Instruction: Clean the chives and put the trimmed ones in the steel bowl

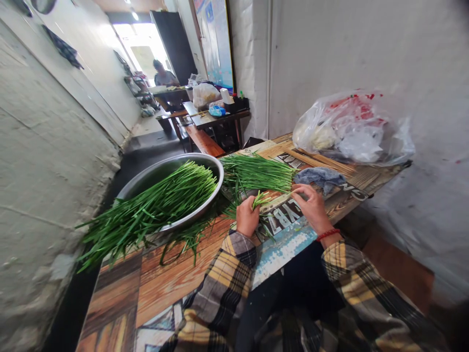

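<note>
From afar I judge the work partway, bowl point(146, 182) heaped, pile point(260, 172) on table point(176, 281): left hand point(247, 216) curled around green stalks point(261, 198), right hand point(311, 203) pinching, contents unclear.

Left sleeve point(220, 288): long plaid fabric, mustard-yellow, grey and black
Right sleeve point(361, 276): matching plaid fabric
Right hand point(309, 206): narrow red beaded bracelet point(328, 234)
Lap: dark cloth garment point(300, 283)

One head-worn view looks forward and down past the wearer's sleeves point(216, 288) onto the table point(176, 278), close enough that the left hand point(247, 216) and right hand point(312, 206) sit just below mid-frame. Its wide sweep runs between two walls point(44, 142) point(351, 49) to a distant, glaring opening point(141, 36), perhaps a doorway.
</note>
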`<move>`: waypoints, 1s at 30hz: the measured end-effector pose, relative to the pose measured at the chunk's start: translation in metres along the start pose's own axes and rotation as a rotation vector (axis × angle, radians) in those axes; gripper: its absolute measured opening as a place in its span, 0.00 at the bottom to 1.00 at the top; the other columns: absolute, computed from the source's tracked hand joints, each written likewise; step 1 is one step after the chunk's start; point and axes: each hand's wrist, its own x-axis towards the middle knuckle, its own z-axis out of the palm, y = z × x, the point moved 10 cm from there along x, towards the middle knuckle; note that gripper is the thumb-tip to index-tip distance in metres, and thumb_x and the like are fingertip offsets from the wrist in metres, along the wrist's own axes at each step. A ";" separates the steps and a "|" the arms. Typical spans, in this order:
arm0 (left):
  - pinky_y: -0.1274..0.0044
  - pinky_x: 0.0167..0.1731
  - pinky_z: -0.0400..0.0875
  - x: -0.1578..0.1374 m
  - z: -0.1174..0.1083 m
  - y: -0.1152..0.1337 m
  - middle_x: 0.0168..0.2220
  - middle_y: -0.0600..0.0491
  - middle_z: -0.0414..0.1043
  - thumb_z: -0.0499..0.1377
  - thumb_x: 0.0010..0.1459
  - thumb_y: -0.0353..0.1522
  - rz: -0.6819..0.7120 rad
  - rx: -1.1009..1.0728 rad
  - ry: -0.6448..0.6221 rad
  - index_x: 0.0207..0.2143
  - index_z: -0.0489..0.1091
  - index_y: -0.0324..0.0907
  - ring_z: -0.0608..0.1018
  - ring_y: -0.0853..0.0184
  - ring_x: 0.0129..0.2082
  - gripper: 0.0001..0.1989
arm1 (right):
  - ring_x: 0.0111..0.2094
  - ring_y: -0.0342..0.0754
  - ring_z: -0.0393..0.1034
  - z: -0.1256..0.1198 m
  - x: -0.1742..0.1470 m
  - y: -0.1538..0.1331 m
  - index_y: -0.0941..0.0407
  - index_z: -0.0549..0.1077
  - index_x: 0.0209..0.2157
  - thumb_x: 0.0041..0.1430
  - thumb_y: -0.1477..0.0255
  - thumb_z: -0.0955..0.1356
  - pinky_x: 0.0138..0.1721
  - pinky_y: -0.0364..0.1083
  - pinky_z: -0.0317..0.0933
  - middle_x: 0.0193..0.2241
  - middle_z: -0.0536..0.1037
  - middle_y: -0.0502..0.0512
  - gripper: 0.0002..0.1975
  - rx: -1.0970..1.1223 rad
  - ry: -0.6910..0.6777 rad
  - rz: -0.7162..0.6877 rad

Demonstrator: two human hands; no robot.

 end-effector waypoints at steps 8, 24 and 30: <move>0.80 0.29 0.55 0.000 0.000 0.001 0.23 0.58 0.60 0.51 0.56 0.28 -0.014 0.027 -0.018 0.22 0.56 0.42 0.64 0.71 0.26 0.10 | 0.43 0.51 0.71 0.003 0.004 -0.015 0.53 0.76 0.32 0.57 0.62 0.67 0.49 0.52 0.62 0.38 0.78 0.55 0.10 0.005 -0.058 -0.071; 0.78 0.35 0.61 -0.002 0.004 0.013 0.32 0.53 0.73 0.53 0.54 0.25 0.051 0.206 -0.065 0.29 0.64 0.43 0.73 0.66 0.37 0.05 | 0.50 0.55 0.64 0.040 -0.006 -0.070 0.50 0.76 0.35 0.58 0.69 0.67 0.53 0.56 0.54 0.44 0.76 0.55 0.06 -0.373 -0.191 -0.320; 0.76 0.36 0.61 -0.004 0.006 0.018 0.33 0.52 0.73 0.53 0.55 0.25 0.093 0.218 -0.076 0.32 0.66 0.43 0.73 0.65 0.38 0.05 | 0.49 0.55 0.62 0.066 -0.021 -0.080 0.52 0.75 0.36 0.57 0.73 0.65 0.53 0.57 0.52 0.43 0.76 0.56 0.07 -0.427 -0.297 -0.370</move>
